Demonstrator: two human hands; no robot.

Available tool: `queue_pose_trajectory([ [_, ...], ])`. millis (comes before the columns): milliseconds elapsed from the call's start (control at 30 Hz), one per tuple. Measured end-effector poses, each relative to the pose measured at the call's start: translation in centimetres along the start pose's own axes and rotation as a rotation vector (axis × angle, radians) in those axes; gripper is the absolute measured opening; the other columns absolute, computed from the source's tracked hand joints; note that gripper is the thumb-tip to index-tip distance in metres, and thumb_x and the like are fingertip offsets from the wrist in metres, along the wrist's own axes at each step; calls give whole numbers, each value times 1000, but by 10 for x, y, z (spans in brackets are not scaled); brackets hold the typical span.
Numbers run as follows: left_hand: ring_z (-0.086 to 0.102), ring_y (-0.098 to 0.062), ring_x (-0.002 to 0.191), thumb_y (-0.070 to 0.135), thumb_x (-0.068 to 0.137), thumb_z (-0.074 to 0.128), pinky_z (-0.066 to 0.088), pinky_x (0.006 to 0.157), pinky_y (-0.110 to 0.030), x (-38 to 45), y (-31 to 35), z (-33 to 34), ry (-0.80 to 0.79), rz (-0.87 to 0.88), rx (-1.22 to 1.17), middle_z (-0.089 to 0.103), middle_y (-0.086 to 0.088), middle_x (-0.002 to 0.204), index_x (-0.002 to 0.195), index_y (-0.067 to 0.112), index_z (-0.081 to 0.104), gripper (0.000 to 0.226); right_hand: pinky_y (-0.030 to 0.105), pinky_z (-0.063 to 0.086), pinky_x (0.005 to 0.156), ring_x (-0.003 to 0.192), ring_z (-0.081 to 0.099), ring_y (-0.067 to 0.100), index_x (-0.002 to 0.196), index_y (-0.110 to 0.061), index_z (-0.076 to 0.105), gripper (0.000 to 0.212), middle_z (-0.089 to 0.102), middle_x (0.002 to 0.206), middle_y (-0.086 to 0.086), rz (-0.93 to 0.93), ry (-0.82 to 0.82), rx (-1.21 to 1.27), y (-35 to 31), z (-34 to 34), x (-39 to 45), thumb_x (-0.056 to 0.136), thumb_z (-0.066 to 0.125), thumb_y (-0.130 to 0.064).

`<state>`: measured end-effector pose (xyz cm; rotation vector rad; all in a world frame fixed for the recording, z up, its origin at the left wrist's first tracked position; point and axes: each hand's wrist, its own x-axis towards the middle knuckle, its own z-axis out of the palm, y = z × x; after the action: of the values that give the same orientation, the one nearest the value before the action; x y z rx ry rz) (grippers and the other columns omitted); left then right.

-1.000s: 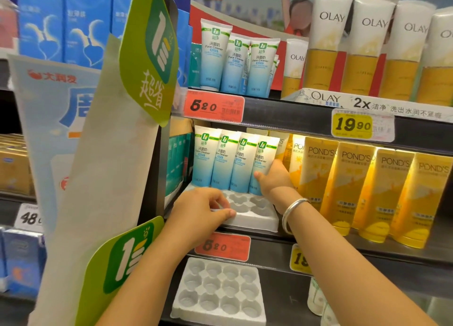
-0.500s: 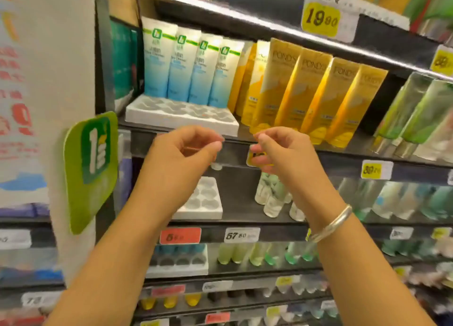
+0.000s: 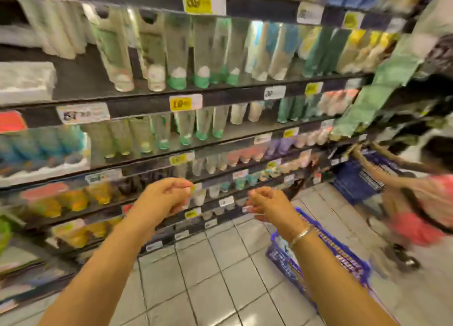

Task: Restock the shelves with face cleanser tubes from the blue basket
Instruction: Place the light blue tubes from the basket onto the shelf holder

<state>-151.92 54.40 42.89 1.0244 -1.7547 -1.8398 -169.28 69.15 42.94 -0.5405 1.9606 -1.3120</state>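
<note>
Head view: both hands (image 3: 215, 200) raised, loosely curled (holding nothing)

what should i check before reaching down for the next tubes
1. Left hand free: ok, fingers loosely curled, holding nothing.
2. Right hand free: ok, nothing in it.
3. Blue basket within reach: ok, on the floor under the right forearm.
4. Tubes left in the basket: cannot tell, arm and blur hide the inside.
5. Way to the basket clear: ok, bare tile floor beside it.
6. Other person at right: not ok, close by with a second basket.
</note>
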Motion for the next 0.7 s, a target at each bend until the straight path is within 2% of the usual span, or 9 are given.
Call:
queue_pose_trajectory([
  [100,61,-8,68,11,89,58,48,61,-19,-19,-46,78,-55,-133,-46,67,4,74,88,20,66,12,20,39,56,62,52,13,87,-12,52,12,55,76,6,155,45,35,64,-68,-29,96,45,-17],
  [200,63,-11,70,13,89,59,49,69,-25,-49,-88,153,-120,-280,-97,69,6,72,87,20,66,10,13,36,45,57,46,12,77,-15,49,21,51,71,6,294,94,144,127,-133,-66,96,44,-12],
  [267,63,-12,72,13,89,59,48,68,-25,-60,-104,198,-155,-339,-97,68,5,73,87,20,66,10,13,36,44,58,46,13,74,-15,49,23,50,69,7,347,164,210,160,-175,-84,96,44,-10],
  [500,64,-12,74,11,85,63,49,67,-23,-55,-132,338,-304,-433,-13,69,2,80,91,17,69,11,26,41,61,65,54,19,98,-8,56,9,59,80,9,516,385,382,259,-297,-113,92,50,-11],
  [600,64,-12,78,12,85,63,49,71,-25,-22,-140,395,-397,-455,41,69,1,81,92,17,68,10,23,42,56,61,55,16,88,-11,56,6,59,76,7,583,467,408,290,-331,-103,92,52,-13],
  [700,61,-13,74,10,87,60,48,69,-24,22,-151,454,-457,-497,89,65,-2,81,97,11,64,11,21,39,54,52,55,11,76,-15,54,16,58,70,5,626,535,419,318,-360,-83,92,52,-12],
])
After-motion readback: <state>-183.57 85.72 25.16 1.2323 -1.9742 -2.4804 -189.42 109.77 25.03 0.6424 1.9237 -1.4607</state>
